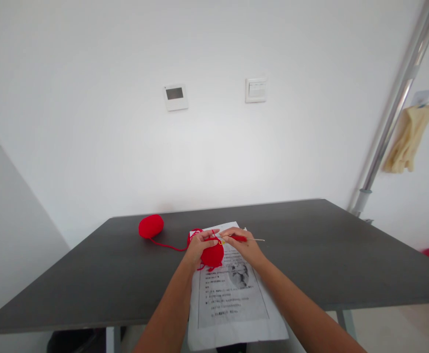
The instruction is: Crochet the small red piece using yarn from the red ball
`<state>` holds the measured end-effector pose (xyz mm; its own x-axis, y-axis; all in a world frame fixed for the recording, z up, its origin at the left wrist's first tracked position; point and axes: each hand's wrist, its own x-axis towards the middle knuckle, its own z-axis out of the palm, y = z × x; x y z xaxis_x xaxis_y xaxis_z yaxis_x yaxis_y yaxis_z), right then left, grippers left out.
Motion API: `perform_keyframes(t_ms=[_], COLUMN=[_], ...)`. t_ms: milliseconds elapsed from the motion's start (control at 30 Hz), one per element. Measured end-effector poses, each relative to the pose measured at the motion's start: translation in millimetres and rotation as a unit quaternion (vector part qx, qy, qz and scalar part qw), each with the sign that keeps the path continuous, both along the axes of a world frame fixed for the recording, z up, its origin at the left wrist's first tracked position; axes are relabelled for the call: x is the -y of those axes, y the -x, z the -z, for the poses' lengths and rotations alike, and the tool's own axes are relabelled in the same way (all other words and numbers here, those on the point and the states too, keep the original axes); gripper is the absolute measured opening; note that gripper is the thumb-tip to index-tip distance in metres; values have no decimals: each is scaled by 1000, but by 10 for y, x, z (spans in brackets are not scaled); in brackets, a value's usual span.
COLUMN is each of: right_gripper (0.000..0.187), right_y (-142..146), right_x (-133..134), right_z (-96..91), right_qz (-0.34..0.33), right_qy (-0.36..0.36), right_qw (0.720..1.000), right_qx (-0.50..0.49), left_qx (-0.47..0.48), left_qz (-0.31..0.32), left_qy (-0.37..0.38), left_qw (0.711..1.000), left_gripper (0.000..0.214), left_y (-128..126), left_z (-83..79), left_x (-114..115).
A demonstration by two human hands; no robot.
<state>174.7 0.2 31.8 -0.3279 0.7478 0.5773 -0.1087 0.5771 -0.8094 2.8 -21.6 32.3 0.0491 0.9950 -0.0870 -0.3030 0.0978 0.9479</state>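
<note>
A round piece of red crochet work [213, 255] is held by my left hand [200, 245], whose fingers close on its upper left edge. Loose red yarn ends hang from its lower side. My right hand [242, 242] grips a crochet hook [255, 239] with a red handle, its tip close to the work's upper edge. A small yellow loop, perhaps a stitch marker [221, 242], shows between the hands. From the left hand a red strand [168, 246] runs across to a ball of red yarn [151, 226] on the table.
Beneath my hands lies a printed paper sheet [232, 314], overhanging the near edge of the dark table [310, 255]. A white wall with a thermostat [175, 97] and a switch [256, 90] stands behind. Pale gloves [409, 139] hang right of a metal pipe [394, 108].
</note>
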Motion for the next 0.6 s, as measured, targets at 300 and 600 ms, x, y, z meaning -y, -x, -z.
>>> perform_keyframes(t_ms=[300,600], right_gripper=[14,17], right_y=[36,26], right_x=[27,27], right_z=[22,0], right_qz=[4,10], right_qy=[-29,4], right_qw=[999,999], right_qx=[41,44], left_qx=[-24,-17], left_qz=[2,7], left_qy=[-9,-36], left_qw=[1000,999], left_gripper=[60,58], left_y=[-25,-12], left_z=[6,80], left_x=[-8,-43])
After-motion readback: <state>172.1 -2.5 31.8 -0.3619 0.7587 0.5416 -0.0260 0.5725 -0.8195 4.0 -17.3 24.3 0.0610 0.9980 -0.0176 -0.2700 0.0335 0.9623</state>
